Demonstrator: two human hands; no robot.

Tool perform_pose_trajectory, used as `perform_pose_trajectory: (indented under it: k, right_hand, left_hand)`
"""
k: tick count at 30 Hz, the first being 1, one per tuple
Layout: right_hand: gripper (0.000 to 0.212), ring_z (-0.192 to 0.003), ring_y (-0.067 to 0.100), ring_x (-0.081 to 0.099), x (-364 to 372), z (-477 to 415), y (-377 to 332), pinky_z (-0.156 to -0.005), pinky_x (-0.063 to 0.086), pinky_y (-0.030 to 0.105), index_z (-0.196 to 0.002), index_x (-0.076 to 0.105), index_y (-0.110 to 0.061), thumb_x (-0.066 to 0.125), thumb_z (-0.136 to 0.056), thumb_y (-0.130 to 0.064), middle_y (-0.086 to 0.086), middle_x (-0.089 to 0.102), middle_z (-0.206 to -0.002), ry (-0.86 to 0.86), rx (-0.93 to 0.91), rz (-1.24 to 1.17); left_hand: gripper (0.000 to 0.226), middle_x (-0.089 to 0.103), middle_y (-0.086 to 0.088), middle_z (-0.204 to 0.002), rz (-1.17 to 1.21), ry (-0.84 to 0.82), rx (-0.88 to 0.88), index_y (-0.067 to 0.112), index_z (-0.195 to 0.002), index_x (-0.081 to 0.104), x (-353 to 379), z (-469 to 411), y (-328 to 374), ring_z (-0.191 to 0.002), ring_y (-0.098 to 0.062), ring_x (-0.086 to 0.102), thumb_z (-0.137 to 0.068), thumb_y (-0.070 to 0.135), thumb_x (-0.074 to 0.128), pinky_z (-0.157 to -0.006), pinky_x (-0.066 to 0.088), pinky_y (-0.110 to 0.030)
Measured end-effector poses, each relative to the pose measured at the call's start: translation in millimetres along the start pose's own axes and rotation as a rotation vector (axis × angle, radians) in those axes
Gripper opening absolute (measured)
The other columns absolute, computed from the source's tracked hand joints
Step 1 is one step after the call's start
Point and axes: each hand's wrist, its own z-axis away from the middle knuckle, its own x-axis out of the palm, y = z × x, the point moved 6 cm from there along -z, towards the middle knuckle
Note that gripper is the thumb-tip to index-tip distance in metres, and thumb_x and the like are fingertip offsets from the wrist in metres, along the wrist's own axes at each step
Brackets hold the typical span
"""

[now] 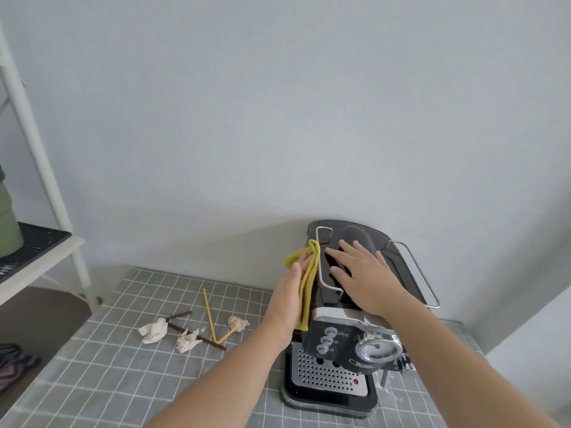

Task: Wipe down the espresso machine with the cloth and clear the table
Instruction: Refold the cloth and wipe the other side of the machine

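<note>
We are pressing the cloth against the left side of the machine with the flat, straight-fingered left hand while the spread right hand is bracing the top, keeping pressure even.

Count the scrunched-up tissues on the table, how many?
3 tissues: one farthest left, one in the middle against the dark stick, one nearest the espresso machine. Others may be hidden.
</note>
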Motion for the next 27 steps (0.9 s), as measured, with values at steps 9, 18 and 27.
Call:
perform_pose_trajectory:
  k: [9, 18, 27]
  right_hand:
    - [0.044, -0.147, 0.011, 0.006, 0, 1, 0, -0.119, 0.007, 0.042, -0.142, 0.031, -0.040, 0.032, -0.099, -0.039, -0.011, 0.019, -0.157, 0.041, 0.038, -0.038]
    - [0.042, -0.146, 0.010, 0.008, -2, 4, -2, -0.119, 0.009, 0.041, -0.141, 0.033, -0.040, 0.032, -0.099, -0.039, -0.012, 0.022, -0.156, 0.041, 0.049, -0.054]
    - [0.041, -0.146, 0.007, 0.008, -2, 3, -2, -0.118, 0.006, 0.038, -0.141, 0.034, -0.039, 0.031, -0.100, -0.035, -0.015, 0.023, -0.155, 0.031, 0.063, -0.094]
  left_hand:
    - [0.027, 0.052, 0.015, -0.125, -0.006, 0.129, 0.088, 0.029, -0.115, 0.051, -1, -39, 12, -0.108, -0.003, 0.055, -0.090, 0.036, 0.059, -0.092, 0.042, -0.026]
    - [0.048, 0.007, 0.022, -0.157, -0.140, -0.117, 0.128, 0.051, -0.143, 0.021, 12, -21, 2, -0.144, -0.003, 0.013, -0.099, 0.042, 0.036, -0.118, 0.017, -0.035]
    - [0.062, -0.002, 0.015, -0.159, -0.297, -0.161, 0.220, 0.030, -0.150, 0.007, 9, -42, 11, -0.144, 0.000, 0.005, -0.097, 0.019, 0.035, -0.120, 0.010, -0.032]
